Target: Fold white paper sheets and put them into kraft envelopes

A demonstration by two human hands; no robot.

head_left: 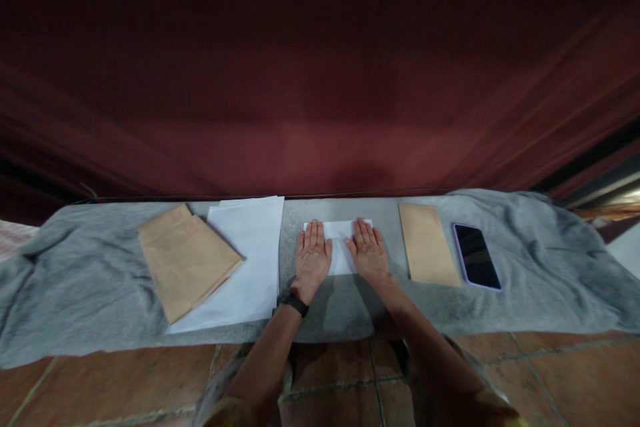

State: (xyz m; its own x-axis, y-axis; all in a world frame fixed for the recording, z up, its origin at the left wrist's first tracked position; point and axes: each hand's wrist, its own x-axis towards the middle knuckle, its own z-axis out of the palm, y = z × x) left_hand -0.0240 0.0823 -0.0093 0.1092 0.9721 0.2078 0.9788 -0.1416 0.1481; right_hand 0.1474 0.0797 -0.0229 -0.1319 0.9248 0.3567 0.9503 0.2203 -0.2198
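Observation:
A white sheet of paper (340,250), seemingly folded, lies flat in front of me on the grey cloth (340,320). My left hand (313,253) rests palm down on its left side, fingers stretched forward. On the right side of the same paper, my right hand (369,250) lies flat too, fingers slightly spread. Neither hand grips anything; parts of the paper are hidden beneath them. Just right of my right hand is a single brown envelope (430,243). Left of my left hand lies a stack of white paper (250,260).
Several brown envelopes (185,260) overlap the white stack at the left. A phone (477,255) with a dark screen and purple case lies beyond the single envelope. Behind the cloth rises a dark red surface (320,153). Tiled floor (125,380) shows in front.

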